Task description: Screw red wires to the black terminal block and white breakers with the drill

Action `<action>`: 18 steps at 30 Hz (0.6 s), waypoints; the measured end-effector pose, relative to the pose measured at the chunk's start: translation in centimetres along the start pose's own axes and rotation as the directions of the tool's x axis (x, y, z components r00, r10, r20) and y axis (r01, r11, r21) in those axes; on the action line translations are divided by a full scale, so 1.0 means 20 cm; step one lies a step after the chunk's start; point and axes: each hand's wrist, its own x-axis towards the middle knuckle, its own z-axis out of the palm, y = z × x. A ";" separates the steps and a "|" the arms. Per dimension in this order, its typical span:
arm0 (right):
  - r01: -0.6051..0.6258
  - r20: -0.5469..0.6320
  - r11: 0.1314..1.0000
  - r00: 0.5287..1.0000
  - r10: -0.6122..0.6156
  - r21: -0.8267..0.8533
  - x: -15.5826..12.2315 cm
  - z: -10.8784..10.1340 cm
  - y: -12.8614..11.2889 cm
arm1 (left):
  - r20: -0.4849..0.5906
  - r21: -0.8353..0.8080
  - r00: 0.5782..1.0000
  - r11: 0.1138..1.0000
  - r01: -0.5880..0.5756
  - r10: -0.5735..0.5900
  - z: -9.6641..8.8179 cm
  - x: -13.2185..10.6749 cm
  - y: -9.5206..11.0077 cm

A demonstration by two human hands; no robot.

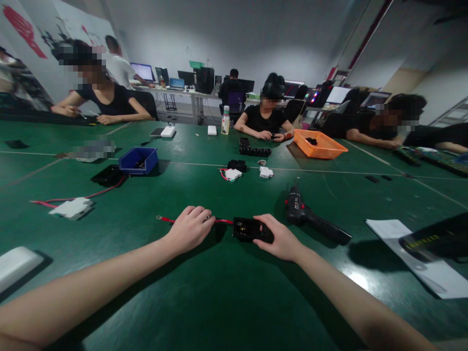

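Note:
My left hand [190,228] lies on the green table [219,292] with its fingers curled round a red wire [166,220] that runs from a ring terminal at the left to a small black box [248,228]. My right hand [277,237] grips the black box from its right side, thumb and fingers closed on it. The box's top is open, with small parts showing inside. A black cordless screwdriver [310,219] lies on the table just right of my right hand.
A blue bin [139,160], an orange tray [320,144], white modules with red wires [73,207], black parts [252,148] and a bottle [225,120] sit farther out. Paper [420,258] lies right. Three people sit across the table.

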 end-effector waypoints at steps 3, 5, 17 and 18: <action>-0.006 -0.046 1.000 0.999 0.005 -0.023 0.00 0.02 0.02 | -0.033 -0.020 0.999 1.000 -0.005 0.005 0.00 0.00 0.00; -0.020 -0.048 0.999 0.999 0.018 -0.049 0.00 0.01 0.03 | -0.054 -0.026 0.998 0.999 -0.019 0.018 0.01 -0.01 0.00; -0.056 0.084 0.983 0.994 0.071 -0.172 -0.07 -0.14 0.07 | -0.034 -0.009 0.999 1.000 0.003 -0.003 0.01 -0.01 0.00; -0.060 0.073 0.983 0.995 0.073 -0.173 -0.07 -0.14 0.08 | -0.026 -0.001 1.000 1.000 0.001 -0.001 0.01 -0.01 0.00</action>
